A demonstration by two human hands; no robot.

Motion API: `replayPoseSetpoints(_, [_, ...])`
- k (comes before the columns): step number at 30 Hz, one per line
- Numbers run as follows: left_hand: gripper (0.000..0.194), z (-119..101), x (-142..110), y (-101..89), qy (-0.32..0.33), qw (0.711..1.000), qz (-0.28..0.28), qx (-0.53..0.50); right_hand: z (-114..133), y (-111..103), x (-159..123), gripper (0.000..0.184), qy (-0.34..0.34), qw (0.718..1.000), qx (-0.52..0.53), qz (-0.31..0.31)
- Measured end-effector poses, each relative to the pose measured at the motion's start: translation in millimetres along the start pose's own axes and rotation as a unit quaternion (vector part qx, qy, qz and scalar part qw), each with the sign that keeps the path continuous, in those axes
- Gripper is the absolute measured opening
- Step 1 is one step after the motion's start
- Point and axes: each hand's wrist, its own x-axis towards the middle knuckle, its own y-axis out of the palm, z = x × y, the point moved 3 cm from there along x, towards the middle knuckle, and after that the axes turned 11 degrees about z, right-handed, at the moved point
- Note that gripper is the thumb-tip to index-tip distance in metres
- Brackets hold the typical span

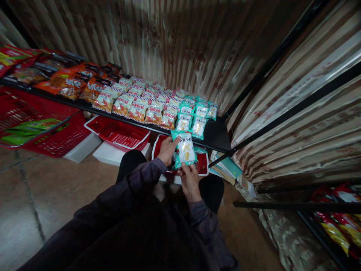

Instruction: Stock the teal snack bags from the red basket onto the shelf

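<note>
A teal-and-white snack bag (pixel 186 151) is held up between my two hands, its printed front facing me. My left hand (pixel 168 149) grips its left side, thumb over the upper left edge. The fingers of my right hand (pixel 190 181) close on its bottom edge. Just beyond it, several matching teal snack bags (pixel 199 125) stand in rows on the black shelf (pixel 216 133). Below the held bag is a red basket with a white rim (pixel 208 165), partly hidden by my hands, with more teal packaging in it.
White-and-red snack bags (pixel 138 110) fill the shelf's middle, with orange bags (pixel 72 84) farther left. Beneath stand another red basket (pixel 118 130), a large red basket (pixel 53 137) holding green bags, and white boxes (pixel 108 154). Black rack bars (pixel 270 103) slant across the right, before a striped curtain (pixel 175 41).
</note>
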Motion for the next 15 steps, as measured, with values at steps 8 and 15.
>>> replayPoseSetpoints(8, [0.029, -10.6, 7.9, -9.9, -0.017, 1.000, -0.015, 0.020, -5.8, 0.4, -5.0, 0.038, -0.010, 1.000, 0.000, -0.002])
replayPoseSetpoints(15, [0.012, -6.0, 14.5, -23.0, -0.057, 0.997, -0.056, 0.022, -7.8, 1.5, -5.6, 0.037, -0.018, 0.999, -0.027, 0.005])
